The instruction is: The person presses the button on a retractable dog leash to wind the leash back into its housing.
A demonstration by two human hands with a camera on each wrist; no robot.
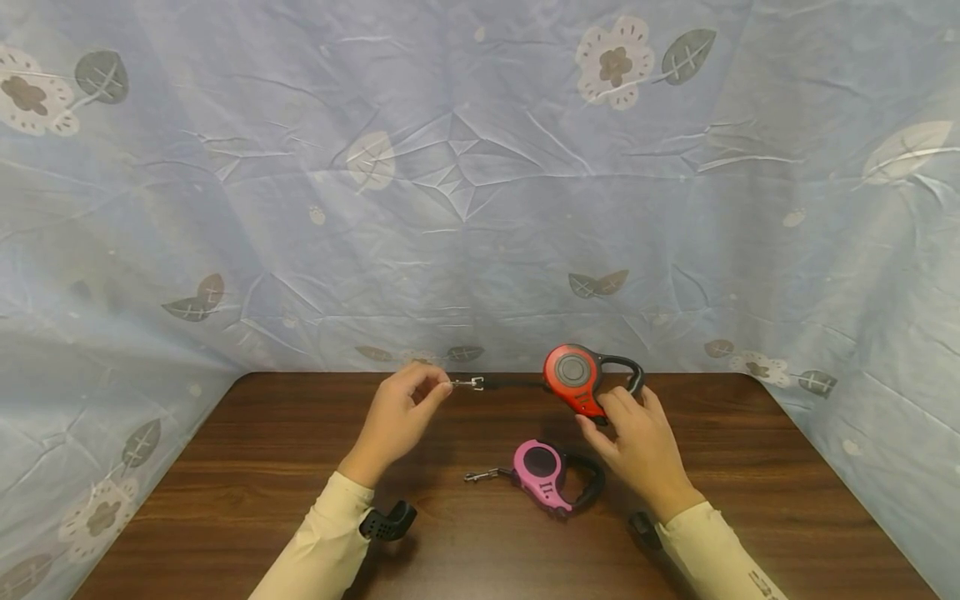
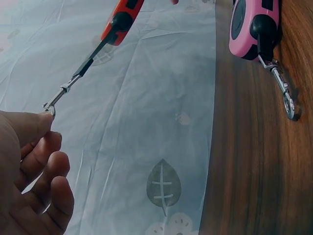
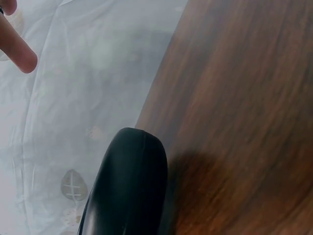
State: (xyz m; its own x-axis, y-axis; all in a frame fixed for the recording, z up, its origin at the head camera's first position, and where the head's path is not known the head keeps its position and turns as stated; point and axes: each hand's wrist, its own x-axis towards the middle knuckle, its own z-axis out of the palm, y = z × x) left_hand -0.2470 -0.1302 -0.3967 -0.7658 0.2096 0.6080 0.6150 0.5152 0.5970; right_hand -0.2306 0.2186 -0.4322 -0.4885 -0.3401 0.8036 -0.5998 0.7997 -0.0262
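My left hand (image 1: 401,417) pinches the end of a silver metal clip (image 2: 59,94) between thumb and forefinger; the other fingers are loosely bent. A short black strap (image 2: 84,67) runs from the clip to a red retractable dog leash (image 1: 572,371). That leash is held up over the far part of the table by my right hand (image 1: 641,446), which grips its lower end near the black handle. Below it, a pink retractable leash (image 1: 538,471) lies on the table between my arms, its own clip (image 1: 481,475) pointing left. One fingertip (image 3: 22,56) shows in the right wrist view.
The dark wood-grain table (image 1: 225,500) ends in a far edge against a pale blue curtain (image 1: 465,250) with flower and leaf prints. A rounded black handle (image 3: 127,181) stands close in the right wrist view. Black wrist cameras sit by both sleeves (image 1: 322,533).
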